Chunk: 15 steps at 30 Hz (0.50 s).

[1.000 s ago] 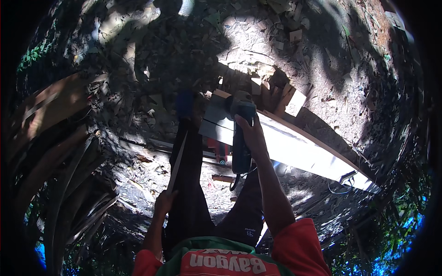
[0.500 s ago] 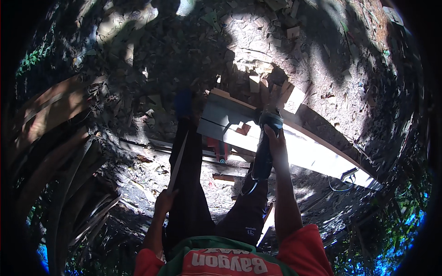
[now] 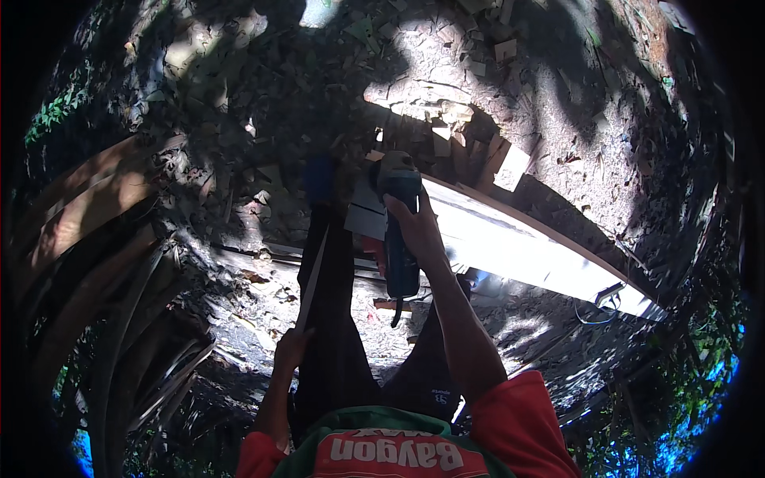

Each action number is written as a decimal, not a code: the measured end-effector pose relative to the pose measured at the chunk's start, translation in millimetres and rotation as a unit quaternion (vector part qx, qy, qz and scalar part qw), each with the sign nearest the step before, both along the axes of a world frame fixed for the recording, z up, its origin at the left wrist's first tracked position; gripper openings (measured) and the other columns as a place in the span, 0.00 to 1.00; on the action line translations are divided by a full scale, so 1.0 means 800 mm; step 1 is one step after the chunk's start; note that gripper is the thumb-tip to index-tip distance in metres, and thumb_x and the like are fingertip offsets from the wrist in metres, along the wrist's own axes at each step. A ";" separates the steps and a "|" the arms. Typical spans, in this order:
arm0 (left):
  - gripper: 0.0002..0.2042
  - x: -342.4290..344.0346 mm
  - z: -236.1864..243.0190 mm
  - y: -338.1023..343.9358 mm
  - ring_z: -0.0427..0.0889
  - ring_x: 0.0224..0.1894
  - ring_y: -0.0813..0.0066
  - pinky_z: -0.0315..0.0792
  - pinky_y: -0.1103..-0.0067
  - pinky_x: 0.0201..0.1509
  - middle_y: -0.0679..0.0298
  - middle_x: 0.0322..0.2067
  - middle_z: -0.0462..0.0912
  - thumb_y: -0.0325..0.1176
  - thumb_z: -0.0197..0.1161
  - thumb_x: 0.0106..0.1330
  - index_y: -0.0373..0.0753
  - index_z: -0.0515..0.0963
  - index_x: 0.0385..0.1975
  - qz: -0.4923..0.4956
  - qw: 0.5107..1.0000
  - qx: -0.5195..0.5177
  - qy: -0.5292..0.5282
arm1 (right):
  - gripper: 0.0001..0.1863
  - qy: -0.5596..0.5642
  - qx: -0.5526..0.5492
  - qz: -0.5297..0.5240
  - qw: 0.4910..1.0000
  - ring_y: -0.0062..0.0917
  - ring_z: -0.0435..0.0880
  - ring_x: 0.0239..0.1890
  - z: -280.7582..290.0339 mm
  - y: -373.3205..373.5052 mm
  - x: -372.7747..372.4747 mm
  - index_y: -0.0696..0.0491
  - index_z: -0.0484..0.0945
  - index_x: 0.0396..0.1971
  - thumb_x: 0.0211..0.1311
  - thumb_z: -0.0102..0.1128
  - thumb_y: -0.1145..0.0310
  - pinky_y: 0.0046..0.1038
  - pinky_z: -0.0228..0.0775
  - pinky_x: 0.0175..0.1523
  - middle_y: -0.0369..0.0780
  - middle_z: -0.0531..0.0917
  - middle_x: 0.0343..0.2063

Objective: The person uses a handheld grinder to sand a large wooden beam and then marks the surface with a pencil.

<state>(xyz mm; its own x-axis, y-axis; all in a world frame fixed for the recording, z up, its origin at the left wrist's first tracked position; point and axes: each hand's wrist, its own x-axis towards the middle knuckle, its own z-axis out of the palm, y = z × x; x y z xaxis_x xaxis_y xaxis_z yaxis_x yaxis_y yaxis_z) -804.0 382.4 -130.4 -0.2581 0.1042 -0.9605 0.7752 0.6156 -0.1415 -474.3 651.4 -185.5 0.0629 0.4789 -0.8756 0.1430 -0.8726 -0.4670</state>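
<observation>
My right hand (image 3: 416, 227) is wrapped round the dark body of an angle grinder (image 3: 402, 255). The grinder's head is at the left end of a long pale wooden plank (image 3: 510, 255), over its surface; whether it touches the wood I cannot tell. A short cord end hangs from the tool's near end. Lower left, my left hand (image 3: 293, 347) is closed round the near end of a thin, light strip (image 3: 313, 283), which points forward along my left leg. Under the plank's left part a red object (image 3: 371, 248) shows, partly hidden by the grinder.
A blue shoe (image 3: 319, 179) is left of the plank's end. Wood offcuts (image 3: 510, 168) lie beyond the plank, and chips cover the ground. A small dark object with a thin wire (image 3: 610, 299) rests near the plank's right end. Large dry fronds (image 3: 96, 199) stand at left.
My right hand has carried the angle grinder leftward along the plank to its left end. My left hand and the strip have barely moved.
</observation>
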 end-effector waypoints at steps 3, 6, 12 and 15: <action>0.37 -0.004 0.000 -0.003 0.82 0.46 0.46 0.74 0.59 0.50 0.44 0.40 0.83 0.68 0.56 0.61 0.30 0.79 0.42 -0.001 1.000 -0.005 -0.001 | 0.47 0.017 -0.033 -0.011 0.999 0.31 0.83 0.47 0.020 0.011 0.003 0.53 0.55 0.70 0.57 0.65 0.45 0.40 0.75 0.54 0.45 0.83 0.42; 0.38 0.002 0.003 0.005 0.82 0.46 0.46 0.74 0.59 0.49 0.44 0.38 0.84 0.68 0.55 0.62 0.30 0.79 0.42 0.022 1.000 -0.002 -0.005 | 0.46 0.009 -0.032 -0.030 0.999 0.30 0.84 0.44 0.020 0.001 0.022 0.53 0.56 0.70 0.58 0.65 0.48 0.35 0.76 0.51 0.44 0.82 0.41; 0.38 -0.001 -0.003 0.001 0.83 0.46 0.46 0.75 0.59 0.48 0.44 0.38 0.84 0.68 0.55 0.62 0.29 0.80 0.41 -0.012 1.000 -0.004 -0.017 | 0.43 -0.027 -0.026 -0.059 0.998 0.26 0.83 0.38 0.015 -0.029 0.068 0.54 0.58 0.69 0.58 0.66 0.50 0.29 0.76 0.44 0.44 0.82 0.42; 0.38 -0.002 -0.005 -0.001 0.83 0.45 0.45 0.75 0.59 0.47 0.44 0.37 0.84 0.68 0.56 0.62 0.29 0.80 0.42 -0.022 1.000 0.010 -0.005 | 0.41 -0.044 -0.027 -0.074 0.996 0.26 0.83 0.39 0.015 -0.049 0.096 0.55 0.61 0.67 0.59 0.65 0.49 0.30 0.76 0.44 0.44 0.82 0.42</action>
<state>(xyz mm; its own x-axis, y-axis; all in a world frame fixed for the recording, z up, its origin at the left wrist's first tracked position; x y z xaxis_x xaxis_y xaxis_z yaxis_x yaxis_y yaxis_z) -805.6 381.9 -134.8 -0.2423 0.1355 -0.9607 0.8032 0.5834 -0.1203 -397.6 612.5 -173.4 0.2070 0.4117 -0.8875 0.0486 -0.9104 -0.4110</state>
